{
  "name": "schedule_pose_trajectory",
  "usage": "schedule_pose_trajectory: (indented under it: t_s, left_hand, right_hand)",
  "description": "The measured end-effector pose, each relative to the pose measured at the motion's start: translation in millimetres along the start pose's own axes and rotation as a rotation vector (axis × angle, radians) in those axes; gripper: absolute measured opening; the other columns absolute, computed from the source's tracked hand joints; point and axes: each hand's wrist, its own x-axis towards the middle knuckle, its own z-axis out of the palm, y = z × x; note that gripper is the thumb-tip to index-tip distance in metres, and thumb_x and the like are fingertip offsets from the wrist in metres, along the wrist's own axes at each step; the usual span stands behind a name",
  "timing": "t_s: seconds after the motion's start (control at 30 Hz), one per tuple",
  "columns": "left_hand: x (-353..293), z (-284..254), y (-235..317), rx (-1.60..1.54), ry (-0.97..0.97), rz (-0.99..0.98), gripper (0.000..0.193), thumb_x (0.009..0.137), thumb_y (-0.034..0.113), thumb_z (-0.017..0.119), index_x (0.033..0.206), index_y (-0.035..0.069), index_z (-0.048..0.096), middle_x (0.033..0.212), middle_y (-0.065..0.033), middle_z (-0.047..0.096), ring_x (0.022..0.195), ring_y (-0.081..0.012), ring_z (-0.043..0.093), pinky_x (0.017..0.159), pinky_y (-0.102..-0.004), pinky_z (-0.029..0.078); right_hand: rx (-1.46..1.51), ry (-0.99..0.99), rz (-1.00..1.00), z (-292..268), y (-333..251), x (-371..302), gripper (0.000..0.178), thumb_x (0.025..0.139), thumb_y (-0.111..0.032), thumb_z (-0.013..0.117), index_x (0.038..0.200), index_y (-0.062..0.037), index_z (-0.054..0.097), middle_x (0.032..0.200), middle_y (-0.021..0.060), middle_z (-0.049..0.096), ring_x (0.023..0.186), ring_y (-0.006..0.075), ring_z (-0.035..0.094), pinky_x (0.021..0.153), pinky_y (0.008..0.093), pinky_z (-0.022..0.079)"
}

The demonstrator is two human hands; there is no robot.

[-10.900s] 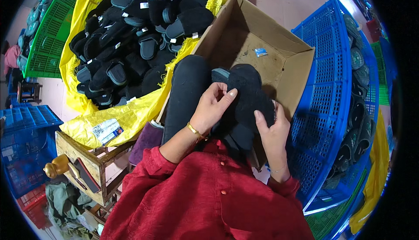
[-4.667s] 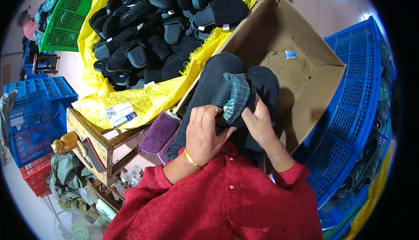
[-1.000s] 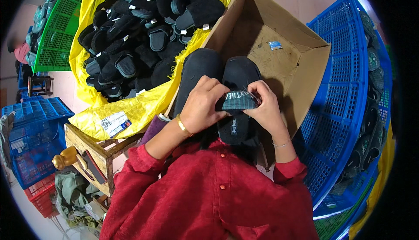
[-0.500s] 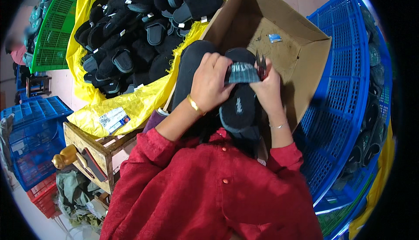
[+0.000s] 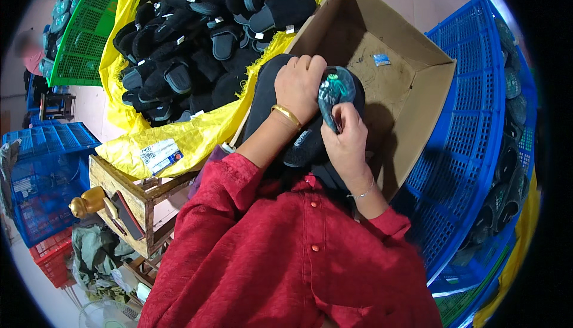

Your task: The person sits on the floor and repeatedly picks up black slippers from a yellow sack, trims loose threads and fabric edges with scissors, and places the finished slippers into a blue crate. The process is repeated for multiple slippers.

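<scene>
Right-hand grip (image 5: pixel 347 140) pinching near edge of green slipper (image 5: pixel 336 89); left-hand grip (image 5: pixel 300 88) clasping its left side.

Slipper (image 5: pixel 337 89) seen rotated since half a second ago, its plaid upper, then stretched level between both hands, now steeply angled with the green print facing up, left hand (image 5: pixel 301 86) shifted farther from the body, right hand (image 5: pixel 346 138) drawn nearer.
</scene>
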Motion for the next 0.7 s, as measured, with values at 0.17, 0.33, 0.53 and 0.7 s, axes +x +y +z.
schedule_pose_trajectory:
  t_s: [0.17, 0.33, 0.53, 0.7]
  left_hand:
    - [-14, -27, 12, -0.165, -0.087, 0.149, 0.043, 0.069, 0.015, 0.069, 0.11, 0.01, 0.059, 0.102, -0.013, 0.054, 0.094, -0.0325, 0.052, 0.08, -0.0394, 0.046]
    - [-21, -24, 5, -0.017, -0.075, 0.243, 0.02, 0.07, 0.017, 0.061, 0.088, 0.011, 0.057, 0.08, -0.0055, 0.05, 0.078, -0.0243, 0.053, 0.065, -0.0341, 0.046]
    - [-42, -33, 5, -0.011, -0.077, 0.177, 0.02, 0.071, 0.018, 0.061, 0.09, 0.012, 0.059, 0.081, -0.004, 0.052, 0.074, -0.0236, 0.054, 0.063, -0.0346, 0.047]
    - [-47, -45, 21, -0.177, 0.004, 0.386, 0.027, 0.074, 0.014, 0.062, 0.101, 0.009, 0.063, 0.091, -0.0057, 0.056, 0.083, -0.0229, 0.058, 0.068, -0.0324, 0.046]
  right_hand:
    - [0.018, 0.081, 0.15, -12, 8, -16, 0.018, 0.075, 0.004, 0.065, 0.082, -0.0022, 0.05, 0.072, 0.0127, 0.053, 0.058, 0.0246, 0.054, 0.056, 0.0338, 0.045]
    - [-0.039, -0.016, -0.003, 3, -3, -32, 0.019, 0.072, 0.004, 0.064, 0.084, -0.0017, 0.05, 0.072, 0.0151, 0.052, 0.059, 0.0305, 0.054, 0.055, 0.0354, 0.045]
    - [0.48, -0.271, 0.39, -40, -6, -36, 0.013, 0.091, -0.011, 0.057, 0.097, 0.0004, 0.054, 0.074, 0.003, 0.057, 0.068, 0.0088, 0.057, 0.065, 0.0279, 0.05]
    - [0.011, 0.059, 0.325, -62, 13, 4, 0.038, 0.093, -0.02, 0.06, 0.123, 0.0024, 0.053, 0.091, 0.0101, 0.069, 0.082, 0.0153, 0.065, 0.076, 0.0281, 0.05]
